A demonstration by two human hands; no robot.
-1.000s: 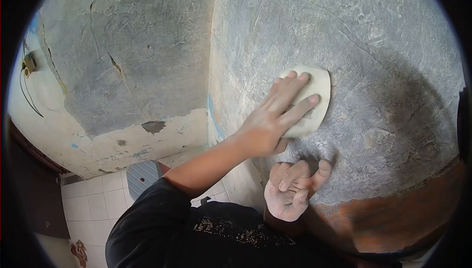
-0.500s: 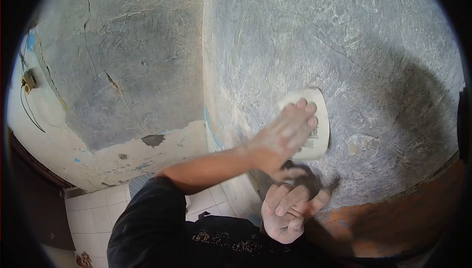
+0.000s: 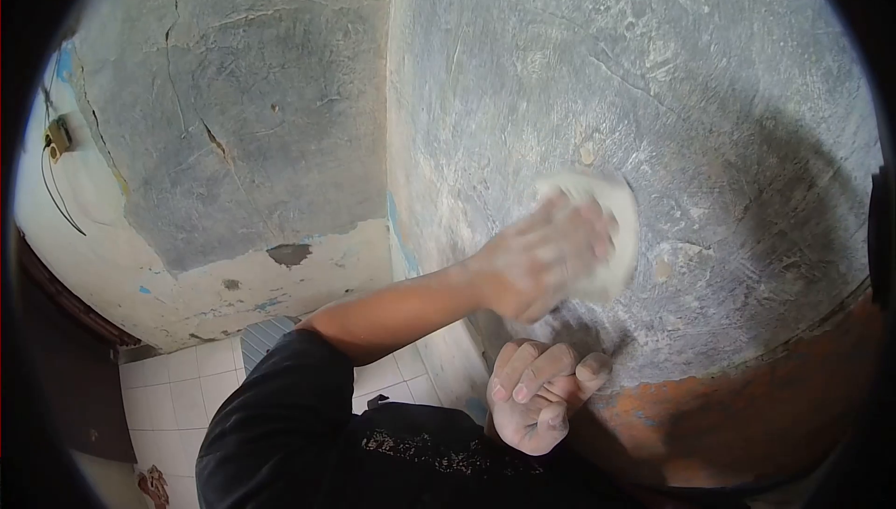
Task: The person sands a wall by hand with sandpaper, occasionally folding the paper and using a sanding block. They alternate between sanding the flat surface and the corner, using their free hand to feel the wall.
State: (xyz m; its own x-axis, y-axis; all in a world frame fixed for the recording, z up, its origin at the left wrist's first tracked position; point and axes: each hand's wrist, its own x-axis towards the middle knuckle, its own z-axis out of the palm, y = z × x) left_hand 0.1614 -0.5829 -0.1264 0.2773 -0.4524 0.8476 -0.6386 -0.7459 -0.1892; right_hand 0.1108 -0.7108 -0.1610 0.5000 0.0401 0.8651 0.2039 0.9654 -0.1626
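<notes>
My left hand [image 3: 551, 252], blurred by motion and dusted white, presses a pale sheet of sandpaper [image 3: 621, 238] against the grey wall [image 3: 523, 70]. Its fingers lie over the sheet and hide much of it. The sheet's right and top edges show beyond my fingertips. Below it, close to my chest, my right hand [image 3: 541, 397] is raised with its fingers curled in and nothing visible in them. White dust covers its fingers too. It stays apart from the sandpaper.
On the left, a second wall [image 3: 252, 108] bears cracks and a chipped hole [image 3: 289, 254]. A socket box [image 3: 58, 139] with loose wires hangs at the far left. An orange-brown band [image 3: 737, 425] runs under the grey wall. Pale floor tiles [image 3: 187, 406] lie below.
The sandpaper and my left hand have shifted slightly right across the wall, and the sheet is now blurred. My right hand has moved a little left, its fingers more curled.
</notes>
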